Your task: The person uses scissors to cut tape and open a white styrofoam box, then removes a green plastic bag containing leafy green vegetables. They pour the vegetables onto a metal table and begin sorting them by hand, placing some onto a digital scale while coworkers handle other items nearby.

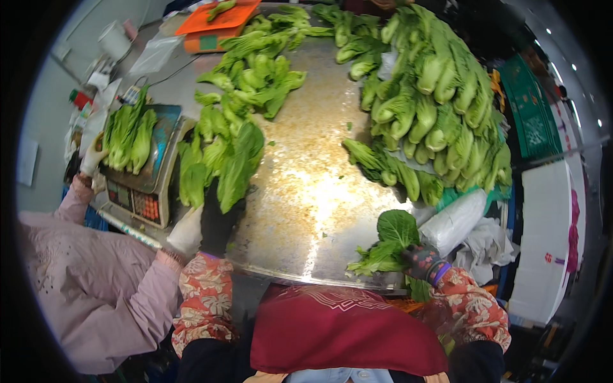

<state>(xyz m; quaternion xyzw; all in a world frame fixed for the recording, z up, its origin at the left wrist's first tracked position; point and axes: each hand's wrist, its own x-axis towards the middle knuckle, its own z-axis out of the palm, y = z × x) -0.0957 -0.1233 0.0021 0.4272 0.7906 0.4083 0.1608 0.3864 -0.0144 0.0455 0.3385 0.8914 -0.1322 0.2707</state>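
My left hand (218, 222), in a black glove, reaches in among heads of leafy mustard greens at the left of the metal table. A large green head (242, 160) overlaps it and hides the fingers, so its grip does not show. My right hand (424, 263) wears a dark patterned glove and holds loose green leaves (396, 230) at the table's near right edge. One leaf (419, 288) hangs below that hand. Beyond my left hand, a row of greens (239, 86) runs along the left side.
At left, a co-worker's gloved hand (93, 155) touches greens (127, 136) on a scale (165, 186); their other hand (186, 232) is beside mine. A tall heap of greens (431, 105) fills the right. White plastic rolls (455, 222), a green crate (529, 107) and an orange scale (218, 26) stand around.
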